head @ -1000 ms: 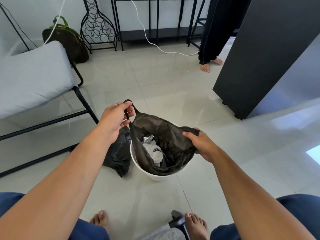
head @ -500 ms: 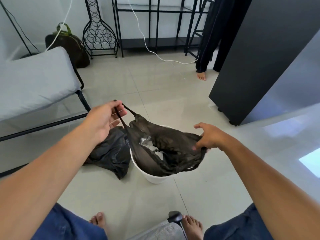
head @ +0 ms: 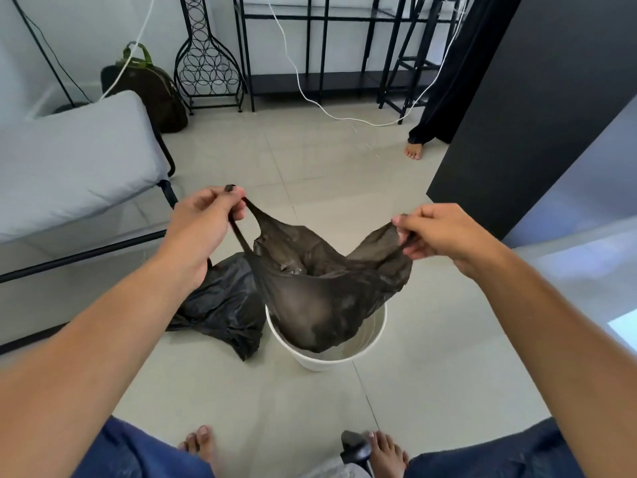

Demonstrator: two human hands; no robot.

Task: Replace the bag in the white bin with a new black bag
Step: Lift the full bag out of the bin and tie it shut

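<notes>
The white bin (head: pixel 370 343) stands on the tiled floor in front of my feet. A dark brownish bag (head: pixel 324 305) hangs half out of it, its bottom still inside the rim. My left hand (head: pixel 203 225) is shut on the bag's left handle, and my right hand (head: pixel 444 232) pinches the right handle. Both handles are pulled up and apart above the bin. A crumpled black bag (head: pixel 224 305) lies on the floor against the bin's left side. The contents of the lifted bag are mostly hidden.
A grey cushioned bench (head: pixel 69 167) on a black frame stands at the left. A black cabinet (head: pixel 517 115) rises at the right. Another person's bare foot (head: pixel 413 151) is beyond the bin, near a white cable (head: pixel 310 98), a wire rack (head: pixel 206 60) and a dark backpack (head: pixel 151 88).
My right hand shifted from the bag's rim to its right handle. Both hands rose and spread apart, lifting the bag partly out of the bin. The trash seen inside earlier is now covered.
</notes>
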